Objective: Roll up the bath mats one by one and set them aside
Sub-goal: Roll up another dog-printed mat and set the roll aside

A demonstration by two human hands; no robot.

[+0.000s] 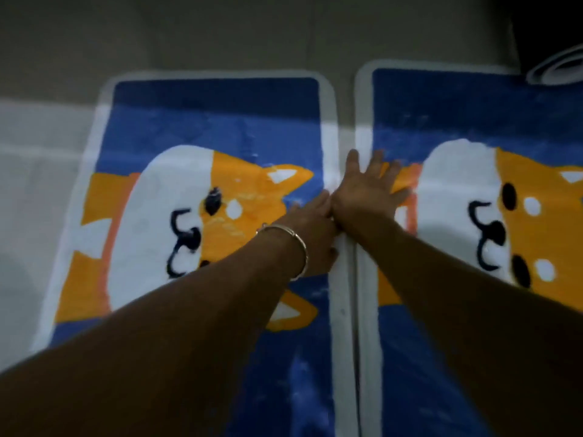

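Fingers [375, 165] of the right hand [366, 193] spread wide, flat on the inner border of the right mat [473, 121]; left hand [312, 228] rests palm-down on the left mat [214, 121], fingers seemingly straight, gripping nothing. Both mats lie unrolled on the floor [47, 137], borders nearly touching at frame centre. To roll well: start at one short end, keep the coil tight, edges aligned

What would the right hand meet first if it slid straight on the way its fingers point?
Nothing standing, as far as shown: the right hand lies flat on the right-side blue bath mat with the orange-and-white dog print; ahead is only its pile up to the white far border, then grey floor.
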